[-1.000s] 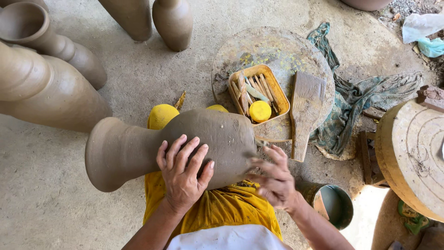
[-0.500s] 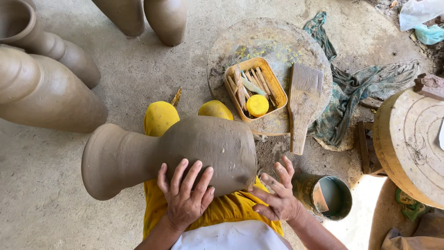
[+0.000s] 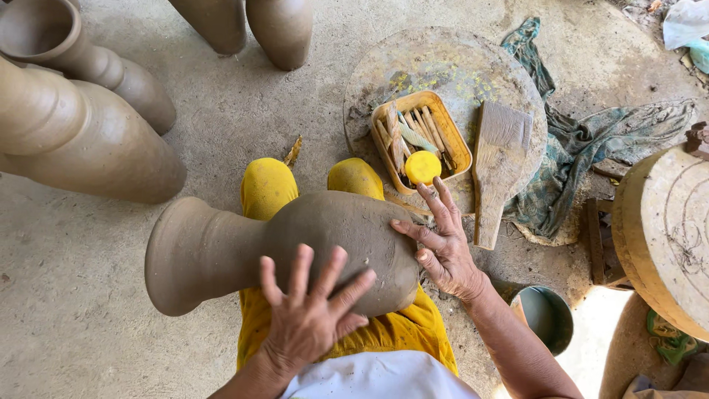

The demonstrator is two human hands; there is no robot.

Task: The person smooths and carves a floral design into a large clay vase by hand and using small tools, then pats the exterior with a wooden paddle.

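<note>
Unfired clay vase (image 3: 295, 251) lay sideways across my lap.
My left hand (image 3: 310, 318) spread flat on its belly, my right hand (image 3: 443, 244) cupped its base, fingers open, gripping nothing. It looked heavy, soft, easily dented; best supported under the belly, not by the flared neck.

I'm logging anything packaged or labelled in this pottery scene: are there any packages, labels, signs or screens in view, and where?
No label, sign or screen shows.
Nearest to packaging: crumpled white and pale blue plastic bags, top right corner on the ground.
Open container: rectangular orange-brown tray of wooden sticks and a round yellow sponge, on the round clay-smeared board beyond the brown clay vase.
</note>
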